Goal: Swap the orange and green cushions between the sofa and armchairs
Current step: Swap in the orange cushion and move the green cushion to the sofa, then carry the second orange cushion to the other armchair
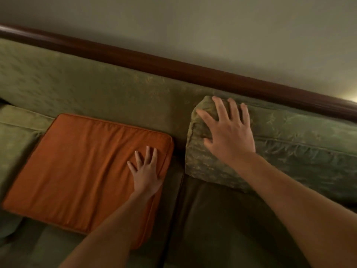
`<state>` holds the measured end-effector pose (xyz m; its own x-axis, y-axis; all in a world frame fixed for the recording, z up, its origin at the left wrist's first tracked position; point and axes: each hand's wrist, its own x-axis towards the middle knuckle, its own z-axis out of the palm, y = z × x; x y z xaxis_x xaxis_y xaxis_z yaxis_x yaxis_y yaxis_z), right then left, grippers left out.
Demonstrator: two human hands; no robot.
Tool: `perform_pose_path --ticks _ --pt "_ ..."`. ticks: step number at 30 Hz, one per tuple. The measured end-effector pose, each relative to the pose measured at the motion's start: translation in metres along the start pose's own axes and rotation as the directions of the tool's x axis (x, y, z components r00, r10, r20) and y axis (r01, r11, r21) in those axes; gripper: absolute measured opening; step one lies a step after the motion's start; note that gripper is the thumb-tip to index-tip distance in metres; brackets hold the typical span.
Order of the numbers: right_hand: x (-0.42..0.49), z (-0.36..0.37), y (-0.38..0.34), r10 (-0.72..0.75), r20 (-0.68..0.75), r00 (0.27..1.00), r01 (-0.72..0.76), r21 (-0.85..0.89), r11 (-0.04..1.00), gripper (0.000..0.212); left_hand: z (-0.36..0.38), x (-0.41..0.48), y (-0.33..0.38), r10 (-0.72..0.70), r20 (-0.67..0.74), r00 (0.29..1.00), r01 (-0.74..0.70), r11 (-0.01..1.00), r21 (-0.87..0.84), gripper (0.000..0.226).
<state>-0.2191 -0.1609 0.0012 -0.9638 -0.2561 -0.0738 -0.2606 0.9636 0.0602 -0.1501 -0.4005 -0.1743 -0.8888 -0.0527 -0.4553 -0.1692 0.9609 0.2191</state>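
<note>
While both flat, spread palms merely press, left hand (145, 174) on orange cushion (81, 171), right hand (229, 132) on green cushion (280, 149) against the sofa (96, 88) back, each should curl under an edge before lifting.

Dim warm light; glow at right edge; soft blur, wide-angle tilt.

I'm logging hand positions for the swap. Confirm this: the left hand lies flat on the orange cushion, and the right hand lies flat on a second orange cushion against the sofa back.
One detail is wrong. The left hand does lie flat on the orange cushion, but the right hand lies spread on a green cushion, not an orange one, leaning against the sofa back. The head view shows this.
</note>
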Motion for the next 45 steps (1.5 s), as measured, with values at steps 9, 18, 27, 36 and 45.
perform_pose_path --ticks 9,18,27,36,45 --pt "-0.005 0.007 -0.009 0.084 0.019 0.996 -0.084 -0.022 0.996 0.099 0.015 -0.035 -0.016 0.072 0.142 0.987 -0.072 0.997 -0.007 0.099" --pt "-0.071 -0.03 -0.037 0.024 0.208 0.978 -0.032 0.034 0.999 0.104 -0.045 -0.144 -0.094 -0.036 0.072 0.997 0.042 0.996 -0.073 0.083" --pt "-0.132 -0.098 -0.111 -0.151 0.311 0.939 0.106 0.156 0.982 0.086 -0.146 -0.287 -0.123 -0.017 -0.122 0.992 0.022 0.999 0.039 0.074" --pt "-0.164 -0.117 -0.202 -0.092 0.404 0.91 -0.014 0.253 0.967 0.077 -0.208 -0.325 -0.193 -0.114 -0.216 0.97 0.104 0.993 -0.057 0.079" --pt "-0.187 -0.094 -0.292 0.126 0.458 0.88 -0.282 0.29 0.915 0.083 -0.257 -0.297 -0.271 0.068 -0.154 0.986 -0.061 0.997 0.051 0.076"
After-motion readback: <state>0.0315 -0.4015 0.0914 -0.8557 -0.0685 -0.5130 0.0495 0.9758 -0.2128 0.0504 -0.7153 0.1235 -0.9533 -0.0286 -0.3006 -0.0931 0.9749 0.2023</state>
